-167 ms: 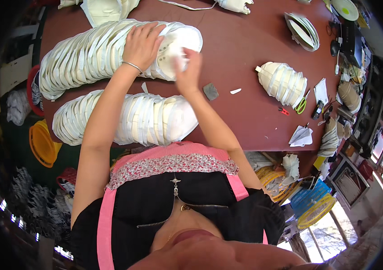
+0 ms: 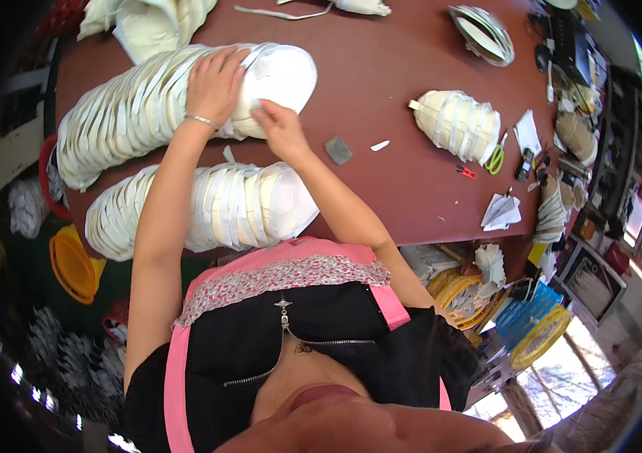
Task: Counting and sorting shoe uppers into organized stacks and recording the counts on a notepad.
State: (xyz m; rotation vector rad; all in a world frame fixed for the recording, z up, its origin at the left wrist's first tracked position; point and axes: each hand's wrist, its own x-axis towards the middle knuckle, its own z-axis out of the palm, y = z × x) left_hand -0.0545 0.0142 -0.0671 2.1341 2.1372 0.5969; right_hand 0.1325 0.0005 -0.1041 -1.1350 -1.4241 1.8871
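A long row of nested, cream cloth pieces (image 2: pixel 121 113) with rounded ends and pale edging lies on the table at the upper left. My left hand (image 2: pixel 215 87) rests flat over the top of this row near its right end, fingers stretched out. At the lower edge of the front cloth piece (image 2: pixel 285 75), my right hand (image 2: pixel 283 130) is closed, thumb and fingertips against the cloth. A second, shorter row of the same pieces (image 2: pixel 230 204) lies nearer to me, under my forearms.
On the reddish-brown table (image 2: pixel 381 196) are a grey square scrap (image 2: pixel 338 150), a small cloth stack (image 2: pixel 457 127), green-handled scissors (image 2: pixel 495 158), a red clip-like tool (image 2: pixel 466 172) and white papers (image 2: pixel 501 211). An orange basket (image 2: pixel 75 264) stands beyond the left edge.
My right hand has moved from the face of the front piece to its lower edge. Dark dots seen there before no longer show. My left hand stays on the row; the whole view has shifted slightly.
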